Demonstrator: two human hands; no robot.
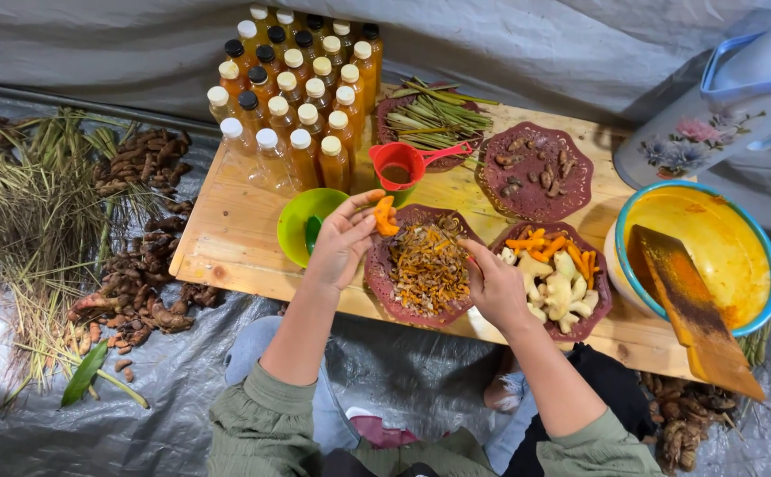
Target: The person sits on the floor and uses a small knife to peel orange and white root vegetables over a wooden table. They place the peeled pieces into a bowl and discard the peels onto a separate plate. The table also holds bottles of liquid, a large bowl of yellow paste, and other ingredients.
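Observation:
My left hand (343, 237) pinches an orange turmeric piece (385, 215) above the left rim of a maroon plate (380, 281) filled with dried orange and brown shreds. My right hand (493, 281) rests fingers-down on that plate's right edge, touching the shreds; whether it holds any is unclear. A green bowl (299, 219) sits just left of my left hand. To the right, another maroon plate (599, 302) holds pale ginger chunks and orange turmeric sticks.
Several amber bottles (301, 97) stand at the back of the low wooden table (231, 230). A red scoop (400, 165), a plate of green stalks (431, 117), a plate of brown roots (534, 172), a yellow-stained basin with wooden paddle (703, 256), a flowered jug (721, 106). Roots and grasses lie on the left tarp.

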